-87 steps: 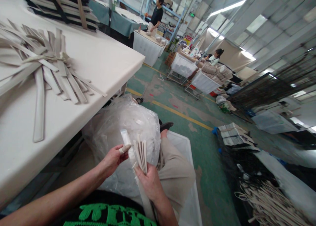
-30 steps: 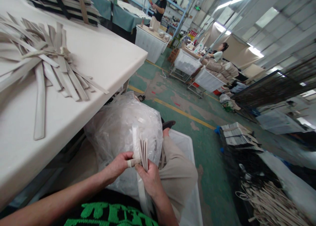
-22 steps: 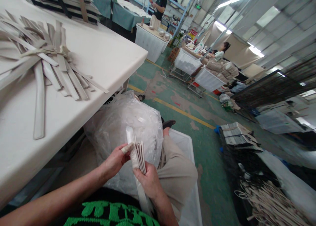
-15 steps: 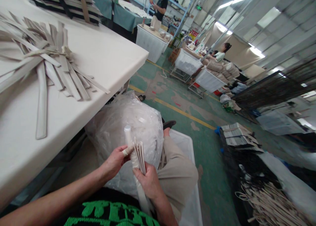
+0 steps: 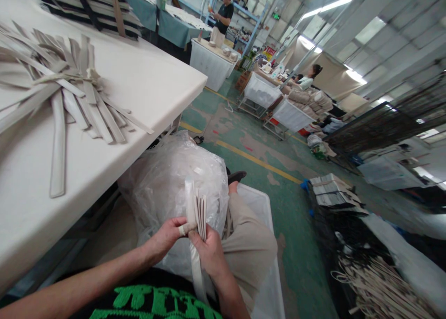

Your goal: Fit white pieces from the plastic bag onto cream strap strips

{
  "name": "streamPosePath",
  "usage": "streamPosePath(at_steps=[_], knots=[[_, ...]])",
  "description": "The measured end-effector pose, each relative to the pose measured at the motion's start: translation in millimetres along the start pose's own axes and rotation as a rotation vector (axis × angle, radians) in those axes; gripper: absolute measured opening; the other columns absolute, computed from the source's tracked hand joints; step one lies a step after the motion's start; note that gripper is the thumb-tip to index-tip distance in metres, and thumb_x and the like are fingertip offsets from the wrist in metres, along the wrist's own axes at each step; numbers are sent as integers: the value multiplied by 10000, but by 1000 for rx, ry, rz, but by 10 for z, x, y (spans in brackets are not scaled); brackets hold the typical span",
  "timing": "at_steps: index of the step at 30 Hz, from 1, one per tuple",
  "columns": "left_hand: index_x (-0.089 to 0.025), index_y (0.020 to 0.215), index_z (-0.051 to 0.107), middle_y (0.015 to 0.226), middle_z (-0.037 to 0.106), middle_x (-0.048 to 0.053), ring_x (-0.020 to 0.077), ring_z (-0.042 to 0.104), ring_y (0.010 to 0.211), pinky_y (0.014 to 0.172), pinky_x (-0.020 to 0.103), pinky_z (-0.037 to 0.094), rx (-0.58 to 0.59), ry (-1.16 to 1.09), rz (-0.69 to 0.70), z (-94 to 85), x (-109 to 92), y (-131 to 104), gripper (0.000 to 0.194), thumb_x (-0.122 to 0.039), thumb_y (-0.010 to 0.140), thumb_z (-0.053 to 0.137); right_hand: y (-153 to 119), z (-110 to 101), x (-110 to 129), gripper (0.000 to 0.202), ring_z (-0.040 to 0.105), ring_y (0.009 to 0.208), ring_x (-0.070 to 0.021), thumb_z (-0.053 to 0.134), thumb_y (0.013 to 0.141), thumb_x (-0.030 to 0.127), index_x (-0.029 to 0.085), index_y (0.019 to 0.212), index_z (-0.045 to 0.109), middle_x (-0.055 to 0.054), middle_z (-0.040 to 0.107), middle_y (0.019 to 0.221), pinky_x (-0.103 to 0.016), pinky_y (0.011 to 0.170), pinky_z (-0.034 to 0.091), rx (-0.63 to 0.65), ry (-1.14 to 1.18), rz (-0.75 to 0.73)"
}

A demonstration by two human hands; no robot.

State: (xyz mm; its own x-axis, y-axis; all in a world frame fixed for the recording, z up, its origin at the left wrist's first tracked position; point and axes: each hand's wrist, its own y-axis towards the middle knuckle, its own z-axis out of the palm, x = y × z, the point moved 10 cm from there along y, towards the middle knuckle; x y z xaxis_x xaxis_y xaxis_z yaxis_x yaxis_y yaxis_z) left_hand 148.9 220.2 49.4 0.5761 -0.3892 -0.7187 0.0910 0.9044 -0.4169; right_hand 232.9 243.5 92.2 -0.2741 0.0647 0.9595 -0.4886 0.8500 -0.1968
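My right hand (image 5: 208,249) is closed around a small bundle of beige fabric strips (image 5: 200,212) that stand up from the fist, their lower ends hanging toward my lap. Beside it, my left hand (image 5: 170,235) pinches a short strip end (image 5: 187,229) that crosses the front of the bundle just above my right thumb. Both hands are over a large clear plastic bag (image 5: 163,179) at my knees. A loose pile of similar strips (image 5: 87,96) lies on the white table (image 5: 167,87) at the left.
A white plastic bin (image 5: 259,198) is beside my right leg. Stacked bundles (image 5: 329,191) and a heap of beige cords (image 5: 390,286) lie at the right. A person (image 5: 224,12) stands by a far table; another is farther right, near bins on wheeled frames (image 5: 261,89).
My left hand has moved right, closer to my right hand, bringing the strip end across the bundle. The bundle has turned more upright.
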Motion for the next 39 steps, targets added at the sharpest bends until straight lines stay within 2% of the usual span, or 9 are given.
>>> streamPosePath(at_steps=[3, 8, 11, 17, 24, 30, 32, 37, 39], knots=[[-139, 775, 786, 720, 736, 58, 181, 621, 683, 713, 284, 487, -66, -72, 26, -93, -30, 37, 355, -442, 609, 869, 4, 24, -5, 317, 556, 734, -178, 629, 863, 417, 128, 976, 697, -35, 656, 787, -260, 670, 449, 9, -37, 20], [-137, 788, 766, 698, 707, 36, 137, 603, 667, 652, 231, 488, -274, -234, 85, -441, -180, 125, 428, -478, 563, 893, -46, 81, -43, 202, 368, 587, -111, 577, 851, 321, 152, 740, 584, 40, 452, 611, -228, 534, 308, 39, -118, 67], [-126, 779, 764, 721, 710, 38, 126, 602, 672, 645, 215, 483, -293, -237, 68, -513, -190, 158, 424, -432, 530, 919, -50, 71, -65, 219, 355, 593, -110, 567, 850, 337, 159, 723, 549, 44, 418, 611, -230, 536, 295, 31, -113, 78], [-124, 739, 756, 675, 688, 29, 128, 581, 634, 666, 239, 480, -253, -210, 33, -471, -82, 148, 403, -444, 549, 910, 18, 19, -58, 258, 401, 618, -122, 563, 864, 371, 136, 766, 609, 28, 486, 634, -238, 577, 340, -9, -157, 37], [-119, 766, 766, 750, 728, 83, 172, 612, 719, 729, 275, 483, -97, -96, -82, -216, 125, 63, 388, -467, 624, 862, 92, -24, 35, 221, 508, 668, -153, 568, 856, 311, 125, 884, 685, -15, 621, 719, -252, 647, 417, -34, -130, -6], [-138, 740, 752, 674, 693, 34, 142, 575, 623, 633, 249, 461, -280, -217, 54, -507, -127, 180, 365, -396, 536, 909, 83, 33, 7, 220, 445, 608, -128, 558, 856, 316, 142, 736, 620, 21, 521, 623, -242, 577, 345, 13, -217, 4], [-126, 724, 751, 688, 700, 44, 144, 580, 633, 645, 252, 464, -281, -196, 54, -535, -132, 194, 381, -393, 510, 920, 85, 35, -10, 218, 436, 603, -123, 557, 855, 310, 142, 728, 611, 27, 506, 618, -240, 573, 336, 11, -226, 1], [-113, 729, 753, 683, 698, 53, 157, 594, 656, 696, 284, 474, -152, -121, -85, -329, 140, 107, 431, -487, 563, 890, 100, 7, 15, 204, 468, 640, -135, 556, 860, 300, 131, 826, 665, 5, 577, 680, -241, 611, 384, 8, -180, -7], [-112, 706, 745, 662, 690, 49, 154, 592, 639, 690, 285, 474, -138, -117, -102, -285, 169, 93, 424, -476, 554, 898, 102, -1, 43, 209, 488, 660, -141, 554, 864, 301, 132, 850, 675, -3, 602, 709, -242, 632, 399, 14, -175, -13]])
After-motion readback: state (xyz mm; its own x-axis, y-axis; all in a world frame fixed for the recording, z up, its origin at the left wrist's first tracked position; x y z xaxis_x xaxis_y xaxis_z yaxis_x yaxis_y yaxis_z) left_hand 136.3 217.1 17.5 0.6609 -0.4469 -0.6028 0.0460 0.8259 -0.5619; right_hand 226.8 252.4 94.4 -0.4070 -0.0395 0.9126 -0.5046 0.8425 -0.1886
